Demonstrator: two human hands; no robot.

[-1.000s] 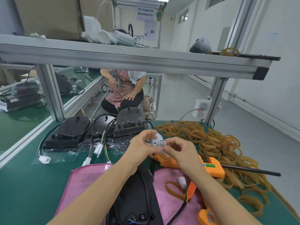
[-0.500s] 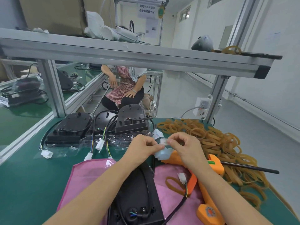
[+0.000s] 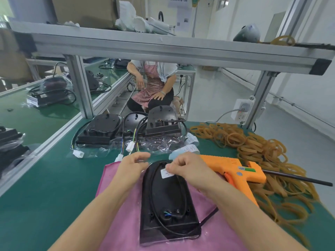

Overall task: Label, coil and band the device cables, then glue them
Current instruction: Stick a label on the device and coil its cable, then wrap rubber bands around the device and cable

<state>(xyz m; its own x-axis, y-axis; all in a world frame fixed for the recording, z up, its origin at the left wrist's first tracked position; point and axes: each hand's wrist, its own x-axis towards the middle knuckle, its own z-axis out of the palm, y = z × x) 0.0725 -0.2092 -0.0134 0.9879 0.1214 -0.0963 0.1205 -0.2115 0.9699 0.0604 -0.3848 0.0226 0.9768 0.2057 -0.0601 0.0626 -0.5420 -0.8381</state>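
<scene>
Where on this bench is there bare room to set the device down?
Bare green mat lies left of the pink cloth, bordered by the aluminium rail. A narrower strip runs between the cloth and the bagged black units. The right side is crowded: glue gun, rubber bands.

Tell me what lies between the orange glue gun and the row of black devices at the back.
In the head view, white label strips lie between the glue gun and the black devices.

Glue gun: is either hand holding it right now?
No, the glue gun lies on the bench beside the right hand, which pinches a small white label.
</scene>
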